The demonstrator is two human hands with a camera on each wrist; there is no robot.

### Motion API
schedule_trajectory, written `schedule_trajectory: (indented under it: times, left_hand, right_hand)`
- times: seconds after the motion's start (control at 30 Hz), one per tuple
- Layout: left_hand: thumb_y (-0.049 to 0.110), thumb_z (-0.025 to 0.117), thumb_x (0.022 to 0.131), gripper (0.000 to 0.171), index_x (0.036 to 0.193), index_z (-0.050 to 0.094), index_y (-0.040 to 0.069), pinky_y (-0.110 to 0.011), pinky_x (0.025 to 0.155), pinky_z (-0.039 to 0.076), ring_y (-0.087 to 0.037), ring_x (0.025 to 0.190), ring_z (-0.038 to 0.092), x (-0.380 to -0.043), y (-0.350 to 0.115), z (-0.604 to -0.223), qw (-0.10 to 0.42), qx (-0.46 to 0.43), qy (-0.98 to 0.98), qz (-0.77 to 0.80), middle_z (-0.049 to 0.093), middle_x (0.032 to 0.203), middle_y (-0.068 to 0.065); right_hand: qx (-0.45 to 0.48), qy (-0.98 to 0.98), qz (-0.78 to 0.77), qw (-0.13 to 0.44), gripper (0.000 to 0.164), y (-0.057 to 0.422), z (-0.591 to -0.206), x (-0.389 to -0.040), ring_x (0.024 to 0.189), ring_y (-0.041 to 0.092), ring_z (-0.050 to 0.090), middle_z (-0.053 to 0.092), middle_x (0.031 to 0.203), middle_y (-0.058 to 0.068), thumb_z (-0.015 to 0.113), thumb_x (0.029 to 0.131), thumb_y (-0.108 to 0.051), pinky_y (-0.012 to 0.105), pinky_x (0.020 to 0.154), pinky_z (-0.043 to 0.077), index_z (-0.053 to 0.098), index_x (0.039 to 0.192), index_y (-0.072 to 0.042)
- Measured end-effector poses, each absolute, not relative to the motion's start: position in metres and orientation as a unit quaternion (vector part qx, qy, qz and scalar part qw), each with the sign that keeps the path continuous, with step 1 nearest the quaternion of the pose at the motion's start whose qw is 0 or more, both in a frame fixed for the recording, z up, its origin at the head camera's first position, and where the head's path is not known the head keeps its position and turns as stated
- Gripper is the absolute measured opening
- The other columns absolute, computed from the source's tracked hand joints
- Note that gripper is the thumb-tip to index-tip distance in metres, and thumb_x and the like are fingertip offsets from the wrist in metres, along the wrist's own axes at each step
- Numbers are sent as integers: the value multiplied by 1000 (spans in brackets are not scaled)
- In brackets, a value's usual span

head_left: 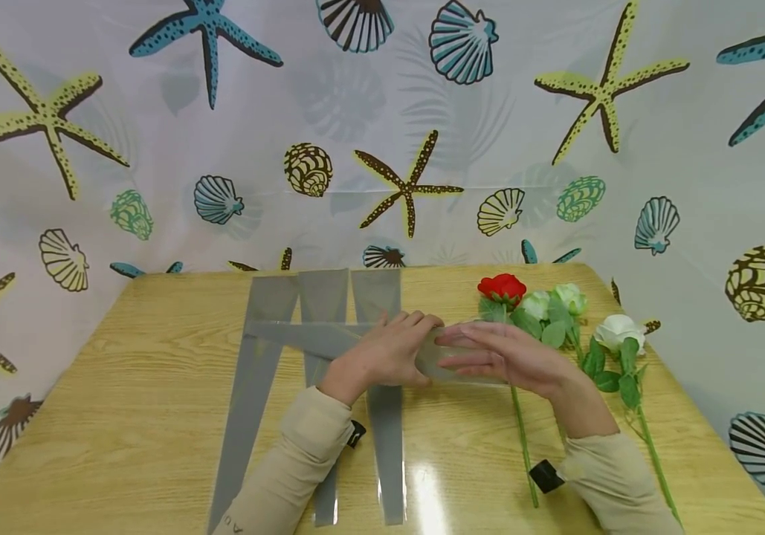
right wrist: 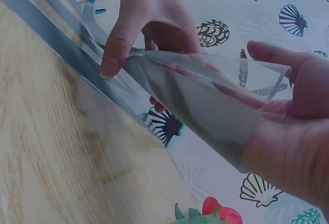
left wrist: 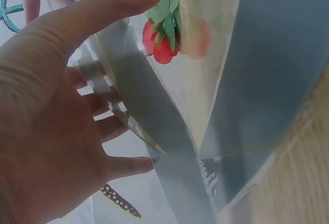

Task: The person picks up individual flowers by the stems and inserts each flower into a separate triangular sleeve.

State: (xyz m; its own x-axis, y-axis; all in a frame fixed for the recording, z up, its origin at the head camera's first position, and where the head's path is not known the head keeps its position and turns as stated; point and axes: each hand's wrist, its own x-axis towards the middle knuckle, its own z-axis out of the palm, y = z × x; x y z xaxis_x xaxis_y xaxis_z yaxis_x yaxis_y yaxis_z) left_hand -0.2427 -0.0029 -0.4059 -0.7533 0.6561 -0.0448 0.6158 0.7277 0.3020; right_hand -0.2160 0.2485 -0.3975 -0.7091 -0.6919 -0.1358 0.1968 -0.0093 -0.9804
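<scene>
A flower sleeve [right wrist: 200, 100], clear on one side and grey on the other, tapers to the left between the two hands. My left hand [head_left: 389, 349] grips it around the middle, thumb on one side and fingers on the other. At the wide end is my right hand [head_left: 509, 357], its fingers straight and seen through the clear film, with the thumb outside. In the right wrist view the sleeve's mouth stands spread near that palm. Several more grey sleeves [head_left: 385, 446] lie side by side on the table under the left forearm.
Right of the hands, a red rose [head_left: 502, 288] with a long green stem lies on the wooden table [head_left: 121, 401]. Farther right are white roses [head_left: 619, 332] with leaves. A cloth printed with shells and starfish [head_left: 409, 186] hangs behind the table.
</scene>
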Motion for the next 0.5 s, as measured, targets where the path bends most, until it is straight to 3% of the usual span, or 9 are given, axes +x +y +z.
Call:
schedule_trajectory:
  times: [0.1,0.27,0.5]
  left_hand:
    - [43,86,87,85,157,43,22,-68,126,25,-26,145,49,-243,-3,-406,73,341,928,133,54,151,-1]
    - [43,85,88,82,156,44,21,-65,127,27,-25,142,52,-244,-3,-408,74,337,930,125,56,149,-1]
    - [41,85,87,79,153,46,21,-60,123,35,-24,137,55,-247,-5,-411,62,336,931,127,59,146,-1]
  right_hand:
    - [-193,619,-687,327,57,249,-395,-215,131,19,69,53,161,10,39,117,-26,33,108,56,30,160,10]
    - [-182,638,-676,319,62,249,-389,-213,135,21,66,51,161,19,40,116,-28,31,110,54,27,159,14]
    - [-181,700,-626,294,61,255,-374,-206,136,16,65,48,160,28,44,115,-31,26,110,52,35,157,12]
